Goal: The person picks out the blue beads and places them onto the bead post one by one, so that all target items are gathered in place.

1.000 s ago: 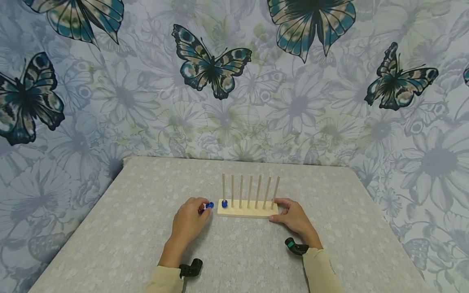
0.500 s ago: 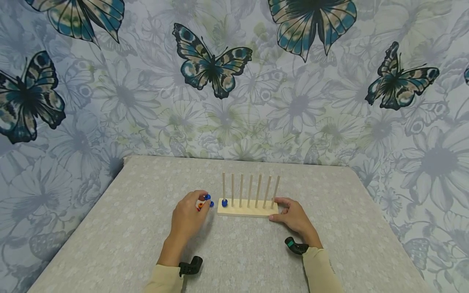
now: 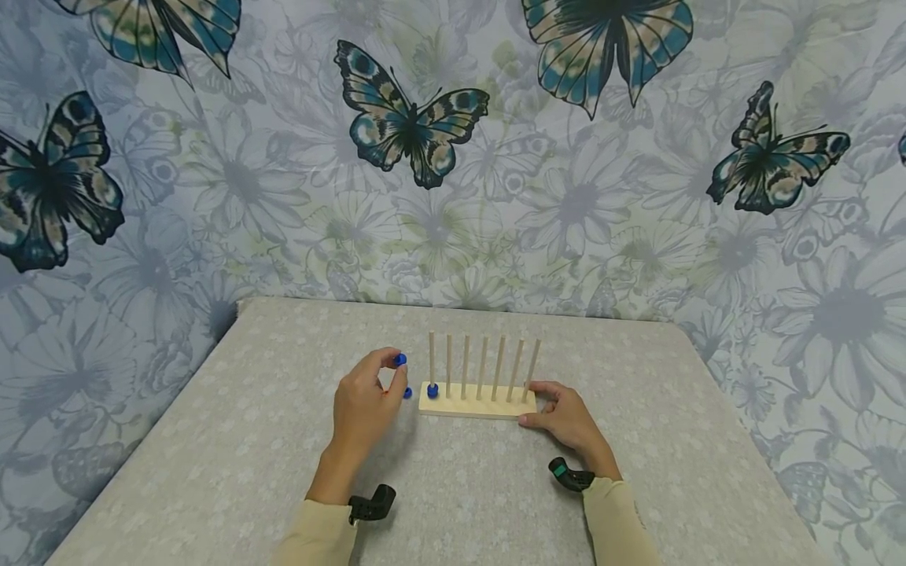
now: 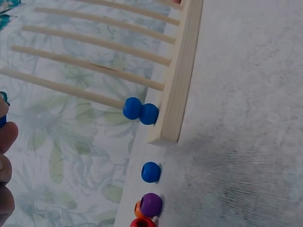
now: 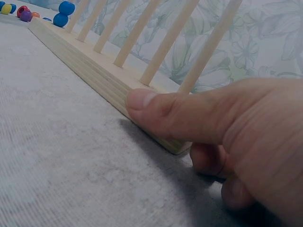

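Observation:
My left hand pinches a blue bead between thumb and fingertips, raised to the left of a wooden peg stand. On the stand's leftmost peg sit two blue beads, one on the other; the other pegs carry none. My right hand grips the stand's right end, with the thumb along its front edge in the right wrist view. Just off the stand's left end, a loose blue bead lies on the table. In the left wrist view only fingers show at the left edge.
Near the loose blue bead lie a purple bead, a red bead and an orange one partly hidden. A yellow bead shows farther off. Light patterned cloth covers the table; a butterfly-printed backdrop stands behind it.
My left hand has picked up a blue bead from the table and lifted it toward the height of the peg tops. The right hand and the stand have stayed put.

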The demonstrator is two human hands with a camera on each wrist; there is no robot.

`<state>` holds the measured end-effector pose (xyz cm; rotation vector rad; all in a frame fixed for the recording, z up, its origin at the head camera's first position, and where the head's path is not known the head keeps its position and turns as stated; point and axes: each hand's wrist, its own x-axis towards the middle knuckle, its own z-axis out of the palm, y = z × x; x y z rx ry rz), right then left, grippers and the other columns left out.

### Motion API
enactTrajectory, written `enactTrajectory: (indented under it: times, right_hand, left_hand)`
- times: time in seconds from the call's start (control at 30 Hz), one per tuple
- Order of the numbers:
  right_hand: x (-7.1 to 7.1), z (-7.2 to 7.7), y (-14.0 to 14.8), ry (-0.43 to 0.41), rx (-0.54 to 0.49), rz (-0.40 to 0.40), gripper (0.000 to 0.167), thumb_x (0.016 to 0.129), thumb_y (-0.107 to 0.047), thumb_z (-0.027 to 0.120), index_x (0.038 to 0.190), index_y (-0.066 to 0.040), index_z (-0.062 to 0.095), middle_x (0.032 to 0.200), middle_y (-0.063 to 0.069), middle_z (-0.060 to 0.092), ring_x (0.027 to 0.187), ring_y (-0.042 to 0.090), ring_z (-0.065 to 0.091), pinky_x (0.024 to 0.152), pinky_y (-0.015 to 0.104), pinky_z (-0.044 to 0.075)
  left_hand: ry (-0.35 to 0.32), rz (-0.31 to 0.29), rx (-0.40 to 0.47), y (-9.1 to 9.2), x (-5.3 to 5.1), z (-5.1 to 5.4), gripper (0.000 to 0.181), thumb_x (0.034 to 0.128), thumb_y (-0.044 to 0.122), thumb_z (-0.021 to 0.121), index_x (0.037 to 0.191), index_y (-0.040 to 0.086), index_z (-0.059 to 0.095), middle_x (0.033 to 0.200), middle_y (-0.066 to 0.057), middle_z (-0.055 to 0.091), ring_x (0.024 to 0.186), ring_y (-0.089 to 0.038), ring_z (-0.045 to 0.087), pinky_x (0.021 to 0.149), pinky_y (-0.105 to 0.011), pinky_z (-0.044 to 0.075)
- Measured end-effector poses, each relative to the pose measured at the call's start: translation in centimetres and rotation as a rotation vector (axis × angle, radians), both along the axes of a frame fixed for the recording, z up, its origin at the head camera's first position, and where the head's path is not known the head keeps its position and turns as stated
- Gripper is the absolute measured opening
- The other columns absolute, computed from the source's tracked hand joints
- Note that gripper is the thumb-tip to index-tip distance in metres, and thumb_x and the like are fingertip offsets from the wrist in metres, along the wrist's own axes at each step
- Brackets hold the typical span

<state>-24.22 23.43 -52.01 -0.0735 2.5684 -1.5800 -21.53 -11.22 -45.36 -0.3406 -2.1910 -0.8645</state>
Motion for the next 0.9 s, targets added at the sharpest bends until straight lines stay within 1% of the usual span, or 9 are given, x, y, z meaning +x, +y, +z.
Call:
enactTrajectory:
  times: [0.1,0.27,0.43,0.63,0.9]
  right_hand:
    - [0.0,0.0,0.1,-0.005,-0.003,0.003,0.07,0.07,-0.025,0.093,0.133,-0.016,0.063,0.06,0.002,0.053,0.05,0.013,0.041,0.046,0.025,0.036]
    - [0.0,-0.1,0.0,-0.014,-0.006,0.011,0.071,0.071,-0.025,0.092,0.134,-0.016,0.062,0.06,0.002,0.053,0.05,0.013,0.042,0.047,0.025,0.037]
    - [0.0,-0.1,-0.1,-0.004,-0.001,0.01,0.071,0.071,-0.025,0.092,0.134,-0.016,0.062,0.059,0.001,0.052,0.05,0.012,0.041,0.046,0.024,0.036]
    - [0.1,-0.1,-0.2,-0.003,-0.001,0.006,0.071,0.07,-0.025,0.092,0.134,-0.015,0.062,0.059,0.001,0.052,0.049,0.012,0.04,0.046,0.024,0.035]
    - [0.0,0.0,0.0,0.0,-0.003,-0.001,0.072,0.07,-0.025,0.092,0.134,-0.015,0.063,0.059,0.001,0.052,0.049,0.012,0.04,0.045,0.024,0.035]
  left_hand:
    - [0.03,0.006,0.01,0.1,-0.3,0.4,0.02,0.0903,0.016,0.07,0.109,0.009,0.07,0.093,-0.003,0.073,0.05,-0.004,0.042,0.042,-0.02,0.036]
    - [0.042,0.016,0.023,0.4,-0.5,1.0,0.02,0.0904,0.015,0.069,0.11,0.009,0.07,0.093,-0.002,0.072,0.051,-0.006,0.044,0.045,-0.022,0.039]
    - [0.053,-0.003,0.048,0.9,-0.8,1.6,0.022,0.0917,0.017,0.069,0.112,0.009,0.069,0.094,-0.002,0.072,0.051,-0.005,0.044,0.045,-0.021,0.039]
    - [0.088,-0.025,0.091,1.7,-1.1,2.0,0.022,0.0906,0.015,0.07,0.112,0.008,0.069,0.093,-0.004,0.072,0.051,-0.005,0.043,0.045,-0.021,0.039]
    - [0.12,-0.045,0.136,2.8,-2.0,2.4,0.021,0.0906,0.014,0.071,0.111,0.008,0.07,0.093,-0.003,0.072,0.051,-0.003,0.042,0.046,-0.018,0.038]
